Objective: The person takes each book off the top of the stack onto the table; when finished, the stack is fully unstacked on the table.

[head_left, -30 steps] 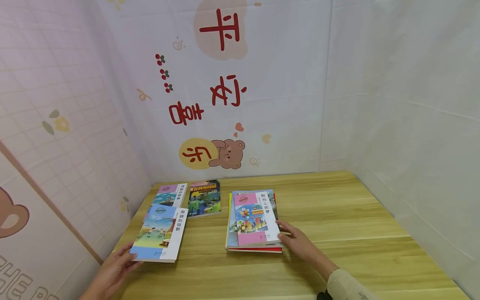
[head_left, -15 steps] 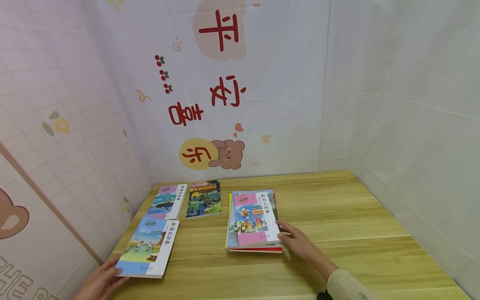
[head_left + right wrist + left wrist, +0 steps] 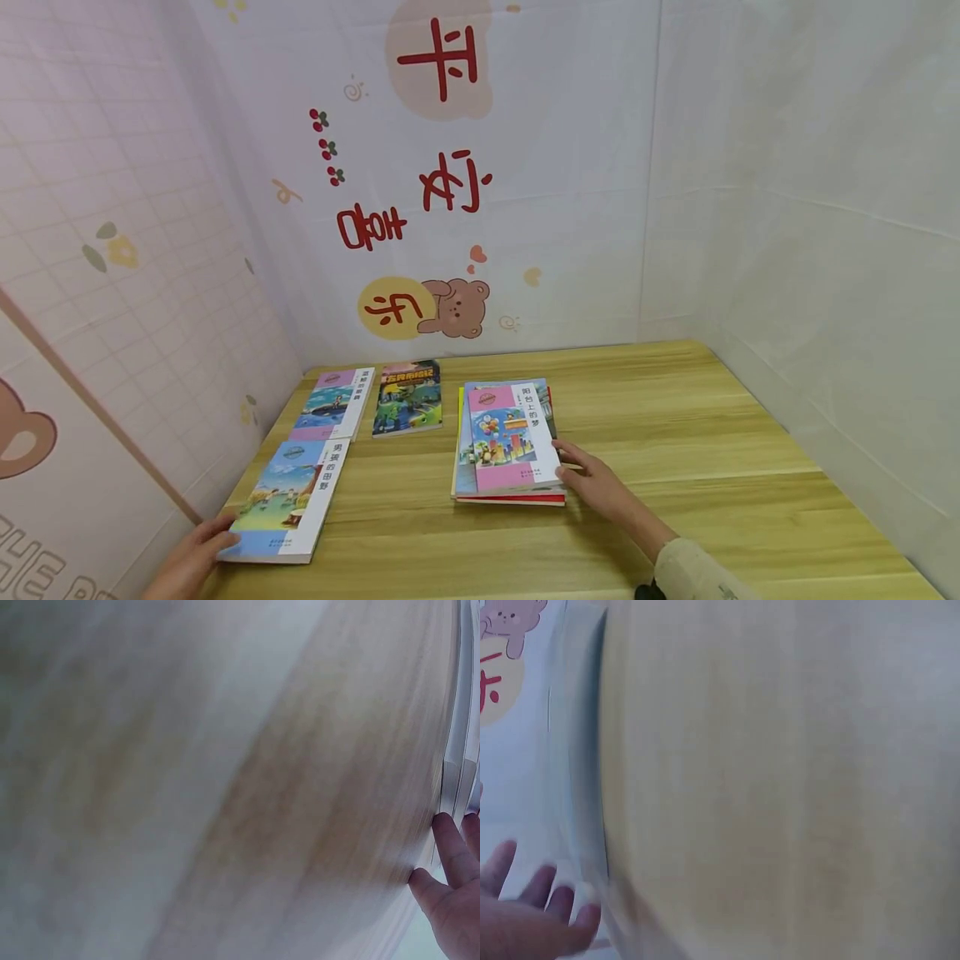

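At the front left of the table my left hand (image 3: 197, 550) holds a blue-covered paperback book (image 3: 288, 496) at its lower left corner, thumb over the cover. The wrist view shows the left hand (image 3: 536, 919) with fingertips at the end of a pale, blurred edge. My right hand (image 3: 600, 492) rests beside a stack in the middle, its fingertips (image 3: 442, 825) against the books' right edges. A pink-and-white paperback (image 3: 506, 454) tops that stack, slightly askew. Under it show a light blue cover and red and yellow edges.
Directly behind the blue book lies another pink paperback (image 3: 330, 400). A dark, colourful book (image 3: 408, 398) lies beside that one, left of the stack. The wooden table (image 3: 675, 417) meets printed white cloth (image 3: 585, 250) at its back and sides.
My left hand has moved the blue book toward me and leftward, off the pink book behind it, whose cover now shows fully. The right hand and stack have stayed put.
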The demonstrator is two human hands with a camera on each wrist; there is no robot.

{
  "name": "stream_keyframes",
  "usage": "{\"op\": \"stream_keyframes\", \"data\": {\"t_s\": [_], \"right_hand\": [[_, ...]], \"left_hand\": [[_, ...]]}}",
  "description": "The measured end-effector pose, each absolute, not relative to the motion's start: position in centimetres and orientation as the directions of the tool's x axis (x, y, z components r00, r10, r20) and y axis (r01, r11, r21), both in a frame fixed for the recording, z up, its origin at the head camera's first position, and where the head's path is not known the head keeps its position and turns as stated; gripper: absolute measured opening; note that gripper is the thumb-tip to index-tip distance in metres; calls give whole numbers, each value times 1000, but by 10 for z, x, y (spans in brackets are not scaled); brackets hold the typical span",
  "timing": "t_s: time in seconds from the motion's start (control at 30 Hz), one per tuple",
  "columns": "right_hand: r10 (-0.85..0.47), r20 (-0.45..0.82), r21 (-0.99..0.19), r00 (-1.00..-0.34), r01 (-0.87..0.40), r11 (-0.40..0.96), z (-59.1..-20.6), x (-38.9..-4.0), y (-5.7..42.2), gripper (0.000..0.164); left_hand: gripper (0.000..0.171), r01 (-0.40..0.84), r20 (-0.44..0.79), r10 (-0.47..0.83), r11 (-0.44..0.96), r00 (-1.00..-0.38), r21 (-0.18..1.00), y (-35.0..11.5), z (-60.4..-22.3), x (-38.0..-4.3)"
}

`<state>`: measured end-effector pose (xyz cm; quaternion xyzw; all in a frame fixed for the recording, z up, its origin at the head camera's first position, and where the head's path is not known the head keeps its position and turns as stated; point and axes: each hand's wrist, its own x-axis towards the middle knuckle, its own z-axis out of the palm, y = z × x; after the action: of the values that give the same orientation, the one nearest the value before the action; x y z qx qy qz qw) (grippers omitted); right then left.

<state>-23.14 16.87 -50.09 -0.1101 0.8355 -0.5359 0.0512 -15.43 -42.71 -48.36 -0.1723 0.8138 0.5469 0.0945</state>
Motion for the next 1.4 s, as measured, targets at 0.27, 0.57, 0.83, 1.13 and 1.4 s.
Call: {"op": "stream_keyframes", "data": {"t_s": [0.27, 0.57, 0.83, 1.13, 1.4], "right_hand": [[-245, 43, -903, -969, -143, 405, -502, -231, 170, 49], [-259, 52, -905, -964, -155, 396, -502, -232, 170, 49], [-249, 66, -904, -966, -163, 395, -502, -232, 169, 48], [-226, 48, -915, -973, -134, 382, -502, -231, 168, 47], [-234, 68, -921, -970, -151, 358, -504, -232, 169, 48]], "left_hand": [[72, -320, -249, -225, 381, -942, 867, -401, -468, -169], [66, -258, -202, -182, 371, -962, 892, -368, -461, -184], [67, -216, -186, -121, 324, -975, 921, -340, -460, -199], [61, -127, -117, -57, 259, -992, 957, -296, -458, -212], [56, -90, -88, -20, 251, -996, 964, -258, -461, -224]]}}
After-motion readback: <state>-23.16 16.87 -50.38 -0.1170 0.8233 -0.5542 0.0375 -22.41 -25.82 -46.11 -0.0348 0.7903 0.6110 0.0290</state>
